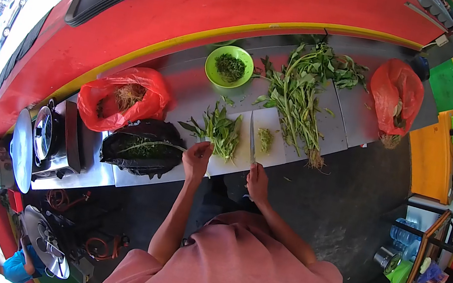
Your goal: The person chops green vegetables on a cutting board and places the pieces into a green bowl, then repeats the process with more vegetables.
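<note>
My right hand (257, 182) is wrapped round the handle of a knife (252, 138), its blade pointing away over a white cutting board (278, 150). Right of the blade lies a small heap of chopped green stems (264, 140). My left hand (196, 159) is closed with bent fingers at the board's left front edge; what it pinches, if anything, is hidden. Just beyond it rests a bunch of leafy greens (220, 131). A long green stem (153, 144) lies across a black plastic bag (138, 159), its end close to my left hand.
Behind the board stand a green bowl (210, 67) of chopped leaves and a pile of long-stemmed greens (300, 100). Red plastic bags (156, 93) (390, 88) flank them. A stove with a pot (46, 131) is at far left. A person in blue (17, 267) is lower left.
</note>
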Action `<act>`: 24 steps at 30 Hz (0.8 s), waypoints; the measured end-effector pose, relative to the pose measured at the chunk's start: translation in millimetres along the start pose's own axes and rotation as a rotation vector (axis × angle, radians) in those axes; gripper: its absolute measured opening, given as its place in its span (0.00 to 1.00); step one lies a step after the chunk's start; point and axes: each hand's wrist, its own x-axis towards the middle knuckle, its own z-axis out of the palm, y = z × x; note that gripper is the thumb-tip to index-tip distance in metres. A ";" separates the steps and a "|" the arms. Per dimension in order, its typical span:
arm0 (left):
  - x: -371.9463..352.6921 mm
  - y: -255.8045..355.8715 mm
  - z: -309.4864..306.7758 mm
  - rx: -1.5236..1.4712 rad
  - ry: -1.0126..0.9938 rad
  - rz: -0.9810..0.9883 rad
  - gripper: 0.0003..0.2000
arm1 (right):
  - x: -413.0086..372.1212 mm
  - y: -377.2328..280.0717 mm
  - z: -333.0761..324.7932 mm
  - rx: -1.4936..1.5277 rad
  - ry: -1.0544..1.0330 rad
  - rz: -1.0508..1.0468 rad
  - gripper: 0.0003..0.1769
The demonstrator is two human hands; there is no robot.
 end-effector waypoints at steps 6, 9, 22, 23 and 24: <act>16.1 -51.5 -4.4 0.376 0.099 0.168 0.11 | -4.6 -3.8 22.2 -0.252 0.185 -0.224 0.18; 16.4 -61.6 -1.2 0.433 0.065 0.166 0.11 | 7.5 -6.0 31.8 -0.247 0.194 -0.174 0.16; 19.7 -63.1 -0.2 0.490 -0.035 0.150 0.12 | 39.0 -22.3 57.6 -0.404 0.071 -0.067 0.20; 20.3 -63.3 -2.2 0.488 -0.031 0.152 0.12 | 40.3 -21.3 58.4 -0.398 0.078 -0.050 0.20; 19.1 -60.4 -4.4 0.478 -0.042 0.137 0.12 | 41.3 -19.7 58.7 -0.392 0.086 -0.032 0.19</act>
